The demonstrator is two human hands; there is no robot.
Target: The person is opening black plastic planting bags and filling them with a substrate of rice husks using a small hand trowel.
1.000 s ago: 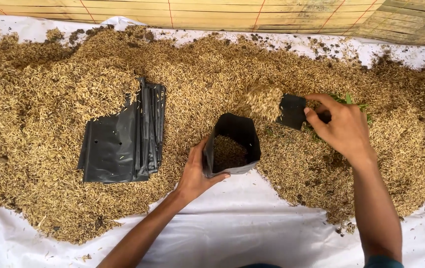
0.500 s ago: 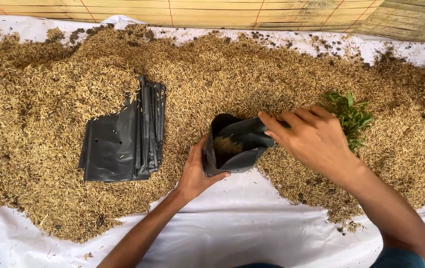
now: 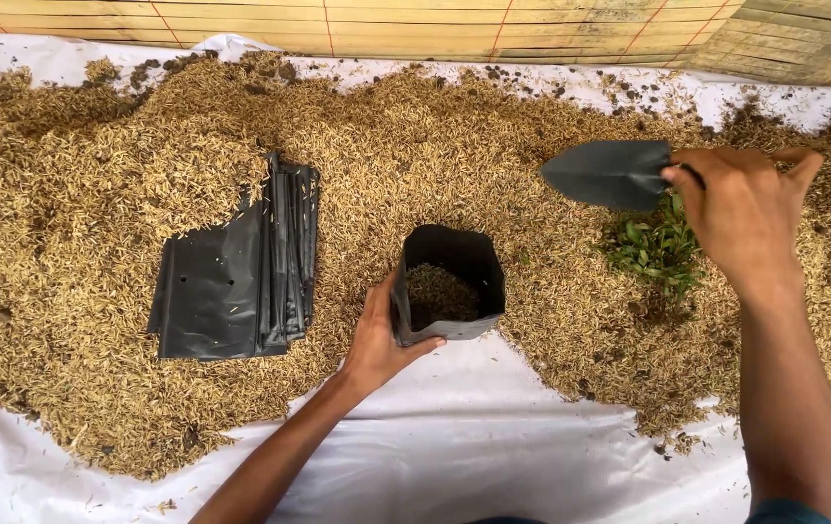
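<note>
My left hand grips the near left wall of an open black plastic grow bag that stands upright on the edge of a rice-husk pile. The bag is partly filled with husk. My right hand is raised over the right side of the pile, shut on the handle of a black trowel whose blade points left and looks empty. Just below the trowel a small bunch of green seedlings lies on the husk.
A stack of flat black grow bags lies on the husk to the left. A white plastic sheet covers the ground under the pile. Wooden boards run along the far edge.
My right hand has swung from over the bag's mouth back to the right with the trowel, uncovering the seedlings. The left hand and the bag have stayed in place.
</note>
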